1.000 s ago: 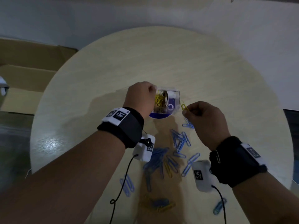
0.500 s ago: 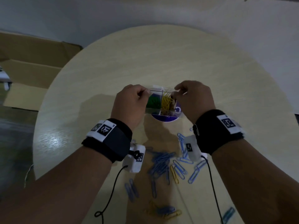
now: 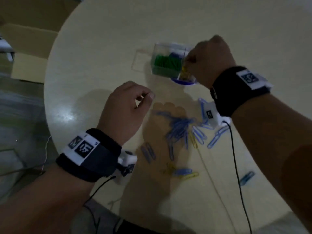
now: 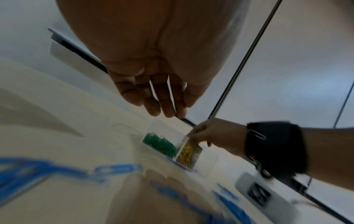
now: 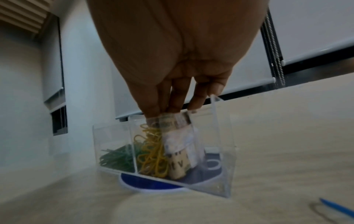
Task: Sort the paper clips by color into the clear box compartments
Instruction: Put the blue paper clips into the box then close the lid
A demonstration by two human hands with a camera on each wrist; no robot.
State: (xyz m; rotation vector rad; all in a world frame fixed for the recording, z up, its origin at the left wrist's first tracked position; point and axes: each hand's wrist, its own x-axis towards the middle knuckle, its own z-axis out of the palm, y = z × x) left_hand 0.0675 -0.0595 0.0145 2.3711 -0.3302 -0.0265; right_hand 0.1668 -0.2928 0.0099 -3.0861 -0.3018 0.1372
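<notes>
The clear box [image 3: 158, 48] stands on a blue disc [image 3: 183, 81] at the table's middle. One compartment holds green clips [image 3: 166, 62], the one beside it yellow clips [image 3: 184, 74]. My right hand [image 3: 190, 60] is above the yellow compartment. In the right wrist view its fingers [image 5: 168, 112] point straight down into that compartment, just over the yellow clips [image 5: 153, 157], and I see no clip pinched. My left hand [image 3: 146, 97] hovers nearer me, left of the blue clip pile [image 3: 179, 127]. Its fingers [image 4: 166, 112] are loosely curled and hold nothing.
Loose yellow clips [image 3: 193, 140] lie among the blue ones. A rolled paper [image 5: 178, 151] stands in the yellow compartment. A clear flat piece [image 3: 140, 62] lies left of the box. Cardboard [image 3: 30, 65] sits beyond the round table's left edge. Wrist cables trail across the near table.
My left hand has let go of the box and drawn back toward me. The right hand has stayed at the box, fingers now down in the yellow compartment.
</notes>
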